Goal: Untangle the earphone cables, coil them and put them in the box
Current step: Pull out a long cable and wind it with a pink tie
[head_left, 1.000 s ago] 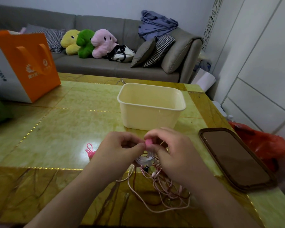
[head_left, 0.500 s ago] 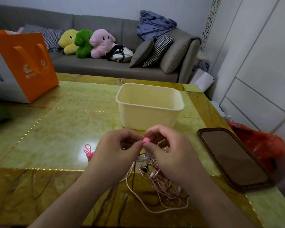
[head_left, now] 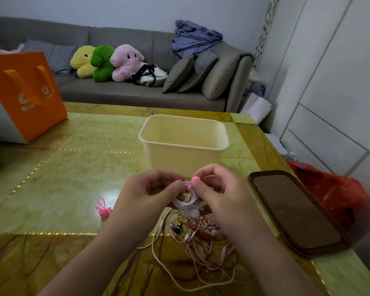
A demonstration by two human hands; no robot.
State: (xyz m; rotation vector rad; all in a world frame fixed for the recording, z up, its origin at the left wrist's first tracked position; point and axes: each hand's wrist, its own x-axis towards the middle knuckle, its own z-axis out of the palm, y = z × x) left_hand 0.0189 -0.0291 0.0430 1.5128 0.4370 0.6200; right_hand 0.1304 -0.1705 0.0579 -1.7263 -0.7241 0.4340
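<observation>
A small coil of white earphone cable [head_left: 188, 202] hangs between both hands just in front of the cream plastic box [head_left: 184, 144]. My left hand [head_left: 146, 194] pinches the coil's left side. My right hand [head_left: 219, 193] holds a pink cable tie [head_left: 194, 180] at the coil's top. Below the hands a tangle of pink and red earphone cables [head_left: 198, 248] lies on the green table [head_left: 73, 171]. A second pink tie [head_left: 103, 208] rests on the table left of my left hand.
A brown lid [head_left: 295, 212] lies to the right of the hands, near the table's right edge. An orange paper bag [head_left: 26, 90] stands at the far left. A red plastic bag [head_left: 333, 193] sits beyond the right edge. A grey sofa [head_left: 137, 92] is behind.
Both hands have stayed in place over the tangle, fingers working the pink tie at the coil's top. The white coil now shows more fully between the hands.
</observation>
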